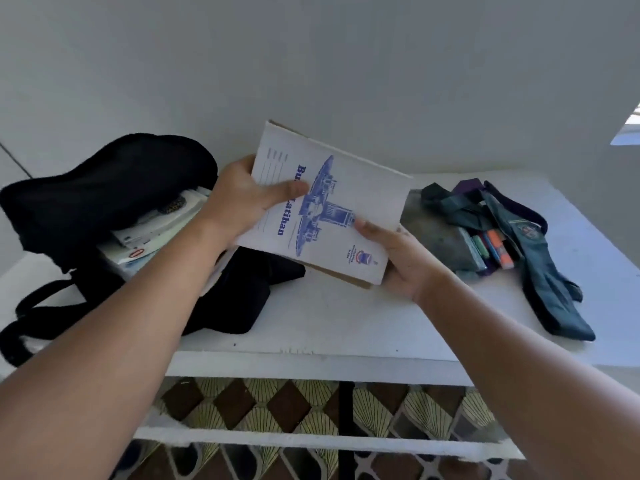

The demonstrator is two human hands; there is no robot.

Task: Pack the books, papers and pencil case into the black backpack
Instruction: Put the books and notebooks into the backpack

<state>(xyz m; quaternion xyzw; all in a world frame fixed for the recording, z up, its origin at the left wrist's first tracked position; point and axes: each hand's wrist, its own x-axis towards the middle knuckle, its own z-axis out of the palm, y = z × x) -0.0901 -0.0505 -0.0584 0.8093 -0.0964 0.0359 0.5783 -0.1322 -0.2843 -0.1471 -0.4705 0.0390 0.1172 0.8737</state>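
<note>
hands holding exercise books, backpack beside

Probably a home: plain white wall, simple white table, patterned floor tiles, school ties beside a pencil case.

A black backpack lies slumped and open at the left of the white table, with books and papers poking out of its mouth. A white exercise book printed in blue is held tilted above the table. A pencil case, open with markers showing, lies at the right.
</note>
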